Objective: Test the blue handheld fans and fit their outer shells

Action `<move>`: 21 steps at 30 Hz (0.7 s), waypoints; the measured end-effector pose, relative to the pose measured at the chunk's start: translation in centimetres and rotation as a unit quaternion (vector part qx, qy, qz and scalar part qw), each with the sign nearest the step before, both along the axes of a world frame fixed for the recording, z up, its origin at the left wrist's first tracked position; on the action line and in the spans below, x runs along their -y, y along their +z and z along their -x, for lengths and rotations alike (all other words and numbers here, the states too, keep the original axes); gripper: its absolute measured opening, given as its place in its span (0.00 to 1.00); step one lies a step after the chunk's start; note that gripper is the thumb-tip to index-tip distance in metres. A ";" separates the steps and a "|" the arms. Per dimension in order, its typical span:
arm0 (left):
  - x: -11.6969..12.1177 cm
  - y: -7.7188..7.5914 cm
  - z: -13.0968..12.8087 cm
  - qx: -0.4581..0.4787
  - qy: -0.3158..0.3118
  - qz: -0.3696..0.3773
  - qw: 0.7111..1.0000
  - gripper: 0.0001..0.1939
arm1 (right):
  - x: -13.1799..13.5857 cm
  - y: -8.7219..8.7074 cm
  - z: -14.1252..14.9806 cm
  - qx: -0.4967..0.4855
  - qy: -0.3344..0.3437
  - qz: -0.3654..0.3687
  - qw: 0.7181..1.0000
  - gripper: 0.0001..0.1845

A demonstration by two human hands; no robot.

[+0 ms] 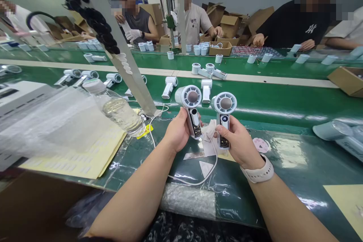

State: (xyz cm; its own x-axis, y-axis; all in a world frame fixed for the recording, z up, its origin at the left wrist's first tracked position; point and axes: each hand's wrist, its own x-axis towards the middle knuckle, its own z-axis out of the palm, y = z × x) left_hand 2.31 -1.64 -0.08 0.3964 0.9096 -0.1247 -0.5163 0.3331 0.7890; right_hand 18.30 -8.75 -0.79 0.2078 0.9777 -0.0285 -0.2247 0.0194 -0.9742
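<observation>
My left hand (179, 130) is closed round the handle of a light blue handheld fan (190, 98), held upright with its round grille facing me. Part of its handle is uncovered and shows circuitry; its small display looks dark. In my right hand (236, 138) is a second handheld fan (226, 103), also upright, its display lit with "20" and its lower handle open on the circuit board. The two fans are side by side and apart. Between and below them, a white cable (211, 172) curves over the plastic-covered bench, near a crumpled white tissue (209, 131).
A green conveyor belt (272, 100) carries several fans and fan heads. On my left are a clear bottle (119, 109), yellow sticker sheets (82, 162) and a slanted metal post (133, 79). Co-workers sit across the belt. A cardboard box (347, 81) stands at right.
</observation>
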 end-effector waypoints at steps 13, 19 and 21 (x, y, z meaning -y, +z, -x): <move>0.6 0.6 0.1 -0.002 -0.067 -0.069 0.995 0.20 | 0.9 1.1 0.8 -0.053 0.041 -0.008 0.998 0.19; 0.9 0.6 0.3 0.017 -0.098 -0.085 0.991 0.22 | 0.6 0.9 0.6 -0.085 0.017 0.002 0.996 0.17; 0.9 0.6 0.2 0.018 -0.101 -0.083 0.991 0.24 | 0.6 0.9 0.5 -0.094 0.021 0.005 0.995 0.17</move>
State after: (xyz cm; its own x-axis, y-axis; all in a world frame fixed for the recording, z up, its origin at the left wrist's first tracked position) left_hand 2.07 -2.54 0.52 0.5742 0.8178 0.0377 -0.4803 0.2992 0.8245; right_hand 17.76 -9.36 0.07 0.1571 0.9849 -0.0730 -0.4026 -0.0036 -0.9154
